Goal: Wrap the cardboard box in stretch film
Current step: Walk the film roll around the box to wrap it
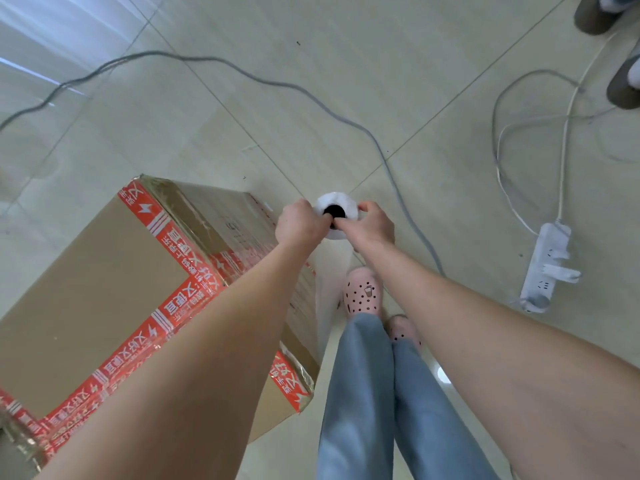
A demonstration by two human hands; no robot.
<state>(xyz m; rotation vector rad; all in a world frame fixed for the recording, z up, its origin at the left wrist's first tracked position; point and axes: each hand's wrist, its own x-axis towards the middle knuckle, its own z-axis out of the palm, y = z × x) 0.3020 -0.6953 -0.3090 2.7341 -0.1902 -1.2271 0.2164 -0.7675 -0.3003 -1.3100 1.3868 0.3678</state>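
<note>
Cardboard box (pixel 86 289) with red printed tape stands on the tiled floor (pixel 346 81), left of the person's feet in pink clogs (pixel 362 294). Just beside its far right corner, the stretch film roll (pixel 337 201) is held upright, its dark core facing the camera. The left hand (pixel 298 225) grips the roll's left rim and the right hand (pixel 374 228) its right, fingers (pixel 366 206) curled round the end, some at the core. A pale sheet of film hangs from the roll along the box's right side. A grey cable (pixel 242 74) crosses the floor; a white power strip (pixel 545 268) lies well to the right.
</note>
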